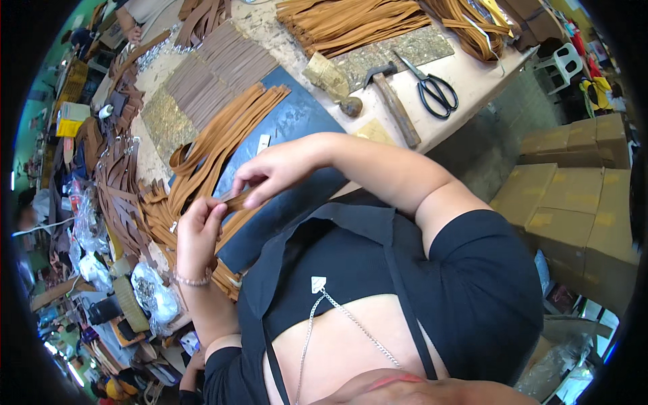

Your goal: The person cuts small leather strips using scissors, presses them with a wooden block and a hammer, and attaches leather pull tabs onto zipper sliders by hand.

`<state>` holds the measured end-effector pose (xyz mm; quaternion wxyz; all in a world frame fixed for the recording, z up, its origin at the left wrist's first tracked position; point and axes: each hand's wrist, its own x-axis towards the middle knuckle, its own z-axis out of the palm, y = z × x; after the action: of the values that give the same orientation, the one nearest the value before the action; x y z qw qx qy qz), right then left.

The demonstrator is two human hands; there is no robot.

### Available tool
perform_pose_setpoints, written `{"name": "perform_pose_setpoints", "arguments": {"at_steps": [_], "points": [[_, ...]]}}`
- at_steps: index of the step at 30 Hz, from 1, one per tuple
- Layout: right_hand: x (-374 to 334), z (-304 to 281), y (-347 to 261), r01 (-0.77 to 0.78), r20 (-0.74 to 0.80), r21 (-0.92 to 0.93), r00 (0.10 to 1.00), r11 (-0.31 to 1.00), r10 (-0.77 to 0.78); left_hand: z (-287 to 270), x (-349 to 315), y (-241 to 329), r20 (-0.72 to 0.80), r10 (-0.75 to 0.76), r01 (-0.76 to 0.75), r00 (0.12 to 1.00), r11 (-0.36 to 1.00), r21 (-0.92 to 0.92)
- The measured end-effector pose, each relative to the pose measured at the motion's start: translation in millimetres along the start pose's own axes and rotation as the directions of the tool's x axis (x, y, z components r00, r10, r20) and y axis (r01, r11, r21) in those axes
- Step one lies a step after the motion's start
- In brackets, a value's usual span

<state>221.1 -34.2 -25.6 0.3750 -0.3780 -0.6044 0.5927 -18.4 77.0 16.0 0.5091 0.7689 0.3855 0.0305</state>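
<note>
Close in front of my body, a brown leather strap (236,202) is pinched between both hands. My left hand (197,231), with a bracelet at its wrist, grips it between thumb and fingers. From the other side, my right hand (280,172) holds the strap with thumb and fingertips, partly covering it. Beneath the hands, a bundle of long tan straps (233,131) lies across a dark blue mat (307,111). A small white piece (263,143) rests on the mat just beyond my right hand.
Right of the mat lie a hammer (395,108) and black-handled scissors (435,93). Brown strips (216,74) sit in rows at the back, near tan straps (358,23). Dark brown straps (121,169) crowd the left. Cardboard boxes (560,209) stand at right; another person's hand (133,34) shows far left.
</note>
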Motion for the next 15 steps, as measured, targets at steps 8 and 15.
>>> {"name": "perform_pose_setpoints", "arguments": {"at_steps": [8,15], "points": [[-70.1,-42.4,9.5,-0.446,-0.501,-0.541,0.852,0.713,0.152,-28.2,26.1,-47.4,0.139,-0.063,0.047,0.988,0.992,0.118],[-57.6,-14.8,53.4,-0.367,-0.469,-0.79,0.877,0.491,-0.1,-37.5,31.3,-83.7,0.13,-0.326,0.174,0.936,0.752,0.635]]}}
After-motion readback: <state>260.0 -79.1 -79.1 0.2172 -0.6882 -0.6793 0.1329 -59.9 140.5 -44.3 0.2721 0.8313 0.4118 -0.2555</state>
